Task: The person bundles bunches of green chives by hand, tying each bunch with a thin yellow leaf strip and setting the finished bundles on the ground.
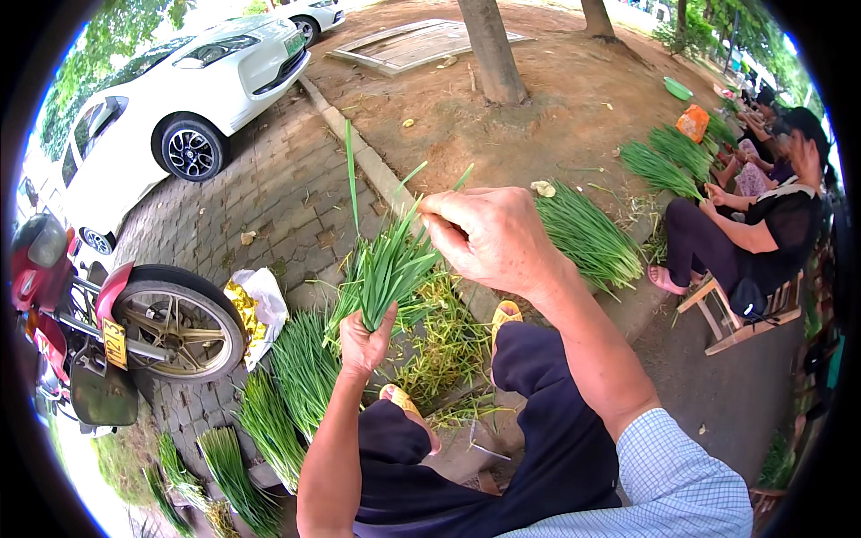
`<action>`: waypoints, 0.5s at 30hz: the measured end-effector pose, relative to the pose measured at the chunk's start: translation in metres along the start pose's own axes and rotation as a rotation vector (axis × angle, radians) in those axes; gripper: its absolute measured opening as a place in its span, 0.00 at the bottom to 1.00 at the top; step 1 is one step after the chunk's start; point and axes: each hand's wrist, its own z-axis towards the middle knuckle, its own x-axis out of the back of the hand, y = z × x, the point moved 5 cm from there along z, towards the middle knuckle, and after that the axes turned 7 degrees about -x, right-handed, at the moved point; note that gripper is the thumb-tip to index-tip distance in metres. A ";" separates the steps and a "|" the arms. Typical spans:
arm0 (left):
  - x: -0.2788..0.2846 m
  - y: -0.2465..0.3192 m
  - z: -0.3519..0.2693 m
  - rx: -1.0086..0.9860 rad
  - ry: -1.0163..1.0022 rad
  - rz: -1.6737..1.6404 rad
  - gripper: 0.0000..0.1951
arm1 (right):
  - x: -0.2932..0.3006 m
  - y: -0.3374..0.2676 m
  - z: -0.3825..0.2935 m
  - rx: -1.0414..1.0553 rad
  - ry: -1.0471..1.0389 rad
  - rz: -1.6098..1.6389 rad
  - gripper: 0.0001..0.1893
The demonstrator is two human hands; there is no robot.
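Observation:
My left hand (366,341) is closed around the lower part of a bunch of green Chinese chives (390,272), whose flat leaves fan upward. Above and right of it, my right hand (488,235) has thumb and forefinger pinched together at thin leaf blades near the bunch's top. Its other fingers are curled, and the palm side is partly hidden. Below the hands, a heap of yellowed leaf trimmings (440,343) lies on the ground between my feet in yellow sandals. A larger pile of chives (306,366) lies beside my left forearm.
Chive bundles (239,474) line the paving at lower left, near a motorcycle's front wheel (181,323) and a white plastic bag (264,299). Another chive pile (585,235) lies right of a curb (356,151). A seated person (746,228) handles chives at right. A white car (181,87) stands behind.

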 end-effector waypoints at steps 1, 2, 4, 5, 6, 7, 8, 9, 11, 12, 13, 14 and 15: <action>0.000 0.001 0.000 0.005 -0.002 0.006 0.19 | 0.000 0.000 0.000 -0.011 -0.018 -0.001 0.05; 0.001 0.001 -0.001 0.009 -0.004 0.013 0.19 | 0.001 -0.001 0.000 -0.016 -0.033 -0.001 0.05; 0.001 0.005 0.000 -0.003 -0.008 0.022 0.19 | 0.002 -0.001 0.000 -0.028 -0.061 -0.003 0.04; 0.001 0.007 0.000 -0.019 -0.008 0.026 0.19 | 0.002 -0.001 0.000 -0.020 -0.048 -0.002 0.04; 0.001 0.009 0.000 -0.035 -0.008 0.030 0.19 | 0.002 -0.001 0.000 -0.012 -0.034 0.000 0.03; 0.001 0.009 0.000 -0.041 -0.009 0.035 0.19 | 0.003 -0.001 0.000 -0.004 -0.020 0.002 0.03; 0.001 0.009 0.001 -0.047 -0.009 0.040 0.18 | 0.003 -0.001 0.000 -0.003 -0.021 0.000 0.03; 0.001 0.009 0.001 -0.053 -0.010 0.046 0.18 | 0.004 -0.001 0.000 -0.003 -0.022 -0.001 0.03; 0.001 0.010 0.000 -0.053 -0.012 0.047 0.18 | 0.004 -0.001 -0.001 -0.004 -0.020 -0.015 0.03; 0.001 0.011 0.000 -0.054 -0.012 0.047 0.17 | 0.004 -0.001 -0.001 -0.005 -0.015 -0.027 0.02; 0.001 0.011 0.000 -0.060 -0.004 0.039 0.17 | 0.004 0.000 -0.001 -0.006 -0.011 -0.039 0.02; 0.001 0.010 -0.001 -0.067 0.004 0.030 0.17 | 0.004 -0.001 -0.001 -0.011 -0.014 -0.040 0.02; 0.001 0.010 -0.001 -0.073 0.013 0.021 0.17 | 0.005 -0.002 -0.001 -0.015 -0.016 -0.041 0.02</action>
